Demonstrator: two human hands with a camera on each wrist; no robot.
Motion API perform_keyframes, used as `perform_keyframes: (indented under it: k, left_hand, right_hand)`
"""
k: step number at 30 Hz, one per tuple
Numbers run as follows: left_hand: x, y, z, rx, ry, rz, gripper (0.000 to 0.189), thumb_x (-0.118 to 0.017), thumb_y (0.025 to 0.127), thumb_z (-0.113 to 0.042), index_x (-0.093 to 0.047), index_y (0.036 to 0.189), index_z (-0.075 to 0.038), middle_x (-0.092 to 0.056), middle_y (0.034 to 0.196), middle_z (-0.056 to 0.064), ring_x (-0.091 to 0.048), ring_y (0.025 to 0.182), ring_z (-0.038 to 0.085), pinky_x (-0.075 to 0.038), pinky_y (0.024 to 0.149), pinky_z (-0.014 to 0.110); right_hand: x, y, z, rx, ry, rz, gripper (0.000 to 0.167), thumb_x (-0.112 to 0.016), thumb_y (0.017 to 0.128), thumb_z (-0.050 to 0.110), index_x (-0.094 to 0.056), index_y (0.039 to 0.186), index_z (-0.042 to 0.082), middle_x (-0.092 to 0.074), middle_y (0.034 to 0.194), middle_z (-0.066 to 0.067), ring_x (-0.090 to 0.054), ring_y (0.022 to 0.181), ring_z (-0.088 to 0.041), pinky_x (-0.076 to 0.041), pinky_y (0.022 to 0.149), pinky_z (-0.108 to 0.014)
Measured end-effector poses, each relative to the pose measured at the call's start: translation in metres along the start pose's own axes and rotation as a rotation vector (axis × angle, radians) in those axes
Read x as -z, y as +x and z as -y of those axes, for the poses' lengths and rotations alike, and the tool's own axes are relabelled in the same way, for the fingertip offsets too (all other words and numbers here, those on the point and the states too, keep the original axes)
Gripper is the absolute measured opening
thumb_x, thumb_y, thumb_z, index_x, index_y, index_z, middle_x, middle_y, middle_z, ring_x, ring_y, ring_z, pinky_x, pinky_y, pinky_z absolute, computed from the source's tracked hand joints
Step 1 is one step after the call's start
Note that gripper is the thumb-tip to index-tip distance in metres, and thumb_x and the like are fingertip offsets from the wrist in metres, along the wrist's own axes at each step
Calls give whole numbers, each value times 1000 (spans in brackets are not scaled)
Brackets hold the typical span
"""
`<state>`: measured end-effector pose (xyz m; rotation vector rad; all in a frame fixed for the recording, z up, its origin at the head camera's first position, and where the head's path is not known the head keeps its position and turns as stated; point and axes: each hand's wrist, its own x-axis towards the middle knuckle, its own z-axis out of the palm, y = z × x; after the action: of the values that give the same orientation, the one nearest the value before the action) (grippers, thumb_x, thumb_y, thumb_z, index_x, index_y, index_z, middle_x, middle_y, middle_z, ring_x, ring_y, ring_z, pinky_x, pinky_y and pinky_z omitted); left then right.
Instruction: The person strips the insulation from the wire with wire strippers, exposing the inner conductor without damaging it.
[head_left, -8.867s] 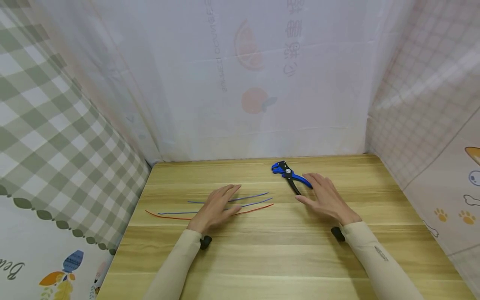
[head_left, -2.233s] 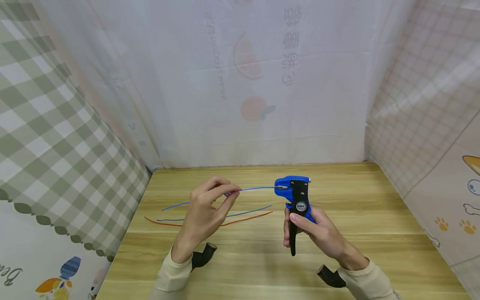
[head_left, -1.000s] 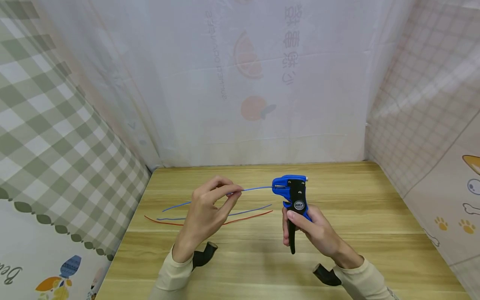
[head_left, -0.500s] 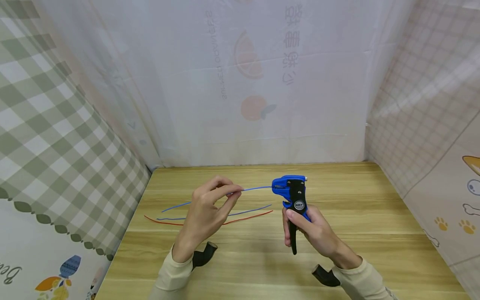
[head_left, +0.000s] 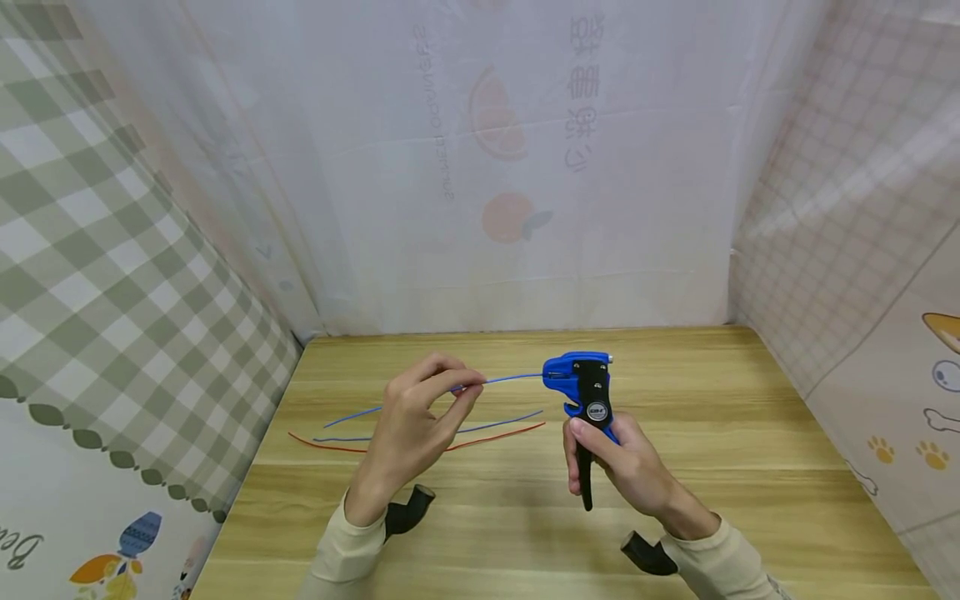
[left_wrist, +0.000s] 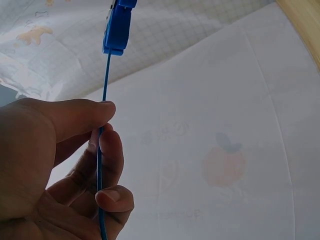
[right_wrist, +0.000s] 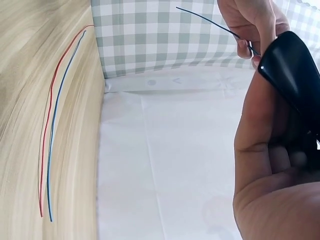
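Between thumb and fingers my left hand pinches a blue wire. One end of that wire enters the nose of a blue and black wire stripper; its tail runs back past the curled fingers in the left wrist view. My right hand grips the stripper upright by its handles, thumb across the front one. In the right wrist view a black handle juts beyond my fingers. The stripper's blue head appears at the top of the left wrist view, its jaws closed around the wire.
On the wooden table lie a second blue wire and a red wire, side by side behind my left hand. A white printed sheet hangs along the back edge. A checked cloth closes off the left side.
Since the earliest frame my hands have taken up a blue wire and the wire stripper. The wire's end has gone into the stripper's nose, which has closed. Over the last second almost nothing has moved.
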<state>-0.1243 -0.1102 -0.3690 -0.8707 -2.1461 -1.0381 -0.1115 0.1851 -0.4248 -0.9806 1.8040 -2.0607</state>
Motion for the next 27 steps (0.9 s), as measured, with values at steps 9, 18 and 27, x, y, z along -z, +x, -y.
perform_keyframes:
  k: [9, 18, 27]
  left_hand:
    - [0, 0, 0, 6, 11, 4, 12, -87, 96, 2, -87, 102, -9, -76, 96, 2, -72, 84, 13, -59, 77, 22]
    - [-2, 1, -1, -17, 22, -11, 14, -86, 95, 5, -86, 102, -7, -76, 96, 3, -73, 83, 14, -61, 75, 25]
    - [-3, 2, -4, -25, 36, -14, 11, -87, 95, 4, -85, 101, -6, -76, 96, 4, -73, 83, 15, -60, 75, 24]
  right_hand:
    - [-3, 0, -1, -4, -3, -35, 43, -32, 121, 3, -58, 90, -10, -58, 72, -26, -67, 55, -30, -61, 56, -44]
    - [-6, 3, -3, -6, 22, -61, 45, -32, 122, 5, -55, 88, -12, -55, 69, -26, -66, 53, -26, -61, 51, -42]
    - [-10, 4, -5, 11, -22, -105, 47, -33, 121, 4, -57, 83, -10, -55, 66, -25, -66, 50, -26, -59, 47, -41]
